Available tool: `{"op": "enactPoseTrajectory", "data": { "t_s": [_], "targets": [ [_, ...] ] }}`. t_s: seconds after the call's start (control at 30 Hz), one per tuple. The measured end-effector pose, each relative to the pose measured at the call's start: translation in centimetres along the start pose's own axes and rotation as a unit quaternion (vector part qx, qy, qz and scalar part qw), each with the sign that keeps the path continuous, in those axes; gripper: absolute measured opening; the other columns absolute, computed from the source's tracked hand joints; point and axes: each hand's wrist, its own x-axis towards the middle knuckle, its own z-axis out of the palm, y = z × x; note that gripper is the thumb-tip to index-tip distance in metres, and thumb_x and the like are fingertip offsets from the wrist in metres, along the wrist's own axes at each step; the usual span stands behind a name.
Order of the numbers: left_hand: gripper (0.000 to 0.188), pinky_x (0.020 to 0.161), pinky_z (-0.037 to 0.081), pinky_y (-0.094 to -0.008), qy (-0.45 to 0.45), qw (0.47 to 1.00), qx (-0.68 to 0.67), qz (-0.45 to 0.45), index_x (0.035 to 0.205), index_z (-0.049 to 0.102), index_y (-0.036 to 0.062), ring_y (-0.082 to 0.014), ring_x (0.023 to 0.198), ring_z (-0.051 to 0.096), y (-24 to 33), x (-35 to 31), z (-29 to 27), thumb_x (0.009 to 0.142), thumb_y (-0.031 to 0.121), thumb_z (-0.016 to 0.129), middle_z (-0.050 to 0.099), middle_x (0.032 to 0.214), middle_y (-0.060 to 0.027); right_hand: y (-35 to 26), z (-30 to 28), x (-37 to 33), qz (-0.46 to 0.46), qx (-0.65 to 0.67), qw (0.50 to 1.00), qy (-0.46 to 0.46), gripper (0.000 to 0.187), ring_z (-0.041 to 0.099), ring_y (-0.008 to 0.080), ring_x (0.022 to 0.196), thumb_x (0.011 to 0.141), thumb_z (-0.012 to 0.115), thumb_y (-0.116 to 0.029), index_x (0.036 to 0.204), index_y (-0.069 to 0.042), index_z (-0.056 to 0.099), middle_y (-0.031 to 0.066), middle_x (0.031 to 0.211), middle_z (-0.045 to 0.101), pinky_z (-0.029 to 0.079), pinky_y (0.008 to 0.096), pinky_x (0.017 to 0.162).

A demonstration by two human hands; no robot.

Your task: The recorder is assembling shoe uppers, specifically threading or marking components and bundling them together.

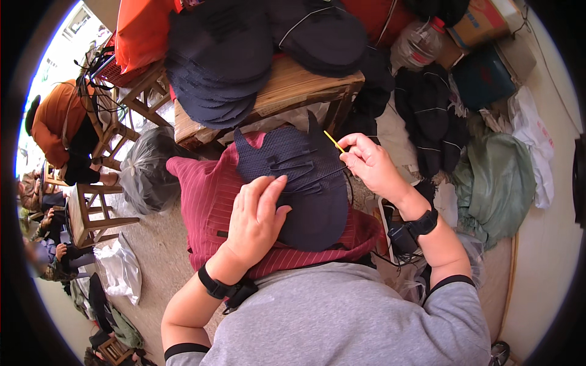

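Note:
A dark navy fabric piece, with a rounded near end, a ribbed middle and two pointed tabs at its far end, lies across my lap on a maroon striped cloth. Loops of dark cord cross its ribbed part. My left hand rests on its left side, fingers stretched out and thumb apart, gripping nothing that shows. Above its right edge, my right hand pinches a thin yellow needle-like tool, pointing up and left. A dark strand runs from the piece toward this hand.
Stacks of similar navy pieces lie on a wooden table just ahead. A grey plastic bag and wooden stools stand left, with other people beyond. Bundled dark pieces and a green sack lie right.

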Motion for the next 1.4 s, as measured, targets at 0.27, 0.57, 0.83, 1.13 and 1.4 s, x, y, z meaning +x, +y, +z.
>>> {"op": "enactPoseTrajectory", "data": {
  "t_s": [0.27, 0.57, 0.83, 1.13, 1.4],
  "targets": [
    [0.066, 0.097, 0.043, -0.0346, -0.101, 0.987, 0.096, 0.082, 0.136, 0.060, 0.0094, -0.0215, 0.106, 0.053, -0.2, 0.5, 0.3, 0.071, 0.000, 0.067, 0.047, 0.150, -0.0031, 0.8, -2.4, 0.7, 0.022, 0.052, 0.984, -0.168, 0.013, 0.052, 0.0019, 0.073, 0.098, 0.063, -0.013, 0.102, -0.002, 0.070, -0.0052, 0.083, 0.064, 0.043, 0.0199, 0.065],
    [0.069, 0.096, 0.042, -0.0378, -0.152, 0.977, 0.123, 0.079, 0.145, 0.053, 0.0183, -0.0233, 0.108, 0.053, 0.2, 0.6, -0.1, 0.078, 0.005, 0.060, 0.041, 0.155, -0.0044, 1.5, -3.6, 3.4, -0.035, -0.057, 0.964, -0.259, 0.013, 0.062, 0.0080, 0.083, 0.094, 0.065, -0.010, 0.100, -0.001, 0.071, 0.0011, 0.087, 0.070, 0.050, 0.0250, 0.076],
    [0.067, 0.095, 0.043, -0.0377, -0.159, 0.974, 0.137, 0.086, 0.140, 0.059, 0.0204, -0.0236, 0.108, 0.051, 0.8, 0.9, 0.0, 0.075, 0.002, 0.065, 0.040, 0.155, -0.0078, 0.0, -0.5, 4.5, -0.027, -0.008, 0.951, -0.307, 0.017, 0.057, 0.0048, 0.076, 0.095, 0.066, -0.020, 0.094, -0.003, 0.068, -0.0036, 0.077, 0.062, 0.047, 0.0240, 0.069],
    [0.066, 0.096, 0.041, -0.0381, -0.144, 0.982, 0.102, 0.072, 0.141, 0.057, 0.0201, -0.0255, 0.113, 0.053, 0.3, 0.3, 0.1, 0.077, 0.004, 0.061, 0.039, 0.155, -0.0081, 0.3, -0.6, 2.5, 0.138, 0.065, 0.958, -0.242, 0.019, 0.051, 0.0019, 0.052, 0.102, 0.058, -0.024, 0.097, -0.007, 0.063, -0.0017, 0.072, 0.061, 0.041, 0.0194, 0.047],
    [0.071, 0.096, 0.046, -0.0375, -0.071, 0.974, -0.212, -0.030, 0.144, 0.045, 0.0052, -0.0295, 0.112, 0.054, -0.2, 0.5, -1.1, 0.076, -0.015, 0.056, 0.049, 0.143, -0.0161, -0.6, 2.6, 1.5, 0.124, 0.086, 0.968, -0.202, 0.024, 0.056, 0.0052, 0.052, 0.104, 0.053, -0.027, 0.093, -0.007, 0.061, 0.0003, 0.072, 0.062, 0.045, 0.0204, 0.050]
  ]
}}
